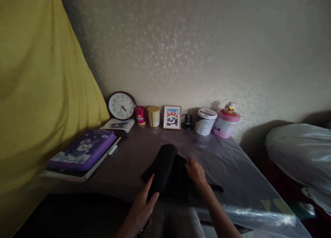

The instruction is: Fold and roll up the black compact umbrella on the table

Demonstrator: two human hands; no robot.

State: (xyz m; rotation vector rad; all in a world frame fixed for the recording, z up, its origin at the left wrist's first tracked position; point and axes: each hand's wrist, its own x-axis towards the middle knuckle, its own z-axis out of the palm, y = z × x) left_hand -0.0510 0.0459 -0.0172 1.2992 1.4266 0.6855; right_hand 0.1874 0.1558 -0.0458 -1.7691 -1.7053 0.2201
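A black piece of fabric (165,171), partly rolled or folded over, lies at the front of the table before me. My left hand (141,210) grips its near left side, thumb and index finger apart along the roll and the other fingers hidden beneath. At the right side, my right hand (196,171) has its fingers closed on the fabric's edge. A dark strap-like strip (216,187) sticks out to the right from behind my right forearm. Whether it belongs to the fabric cannot be seen.
Plastic film covers the table (248,183). At left, a purple case (99,141) lies on a board near a yellow curtain (51,93). Along the wall stand a clock (121,105), tins, a panda picture (172,117) and two tubs. Another dark surface (77,214) lies lower left.
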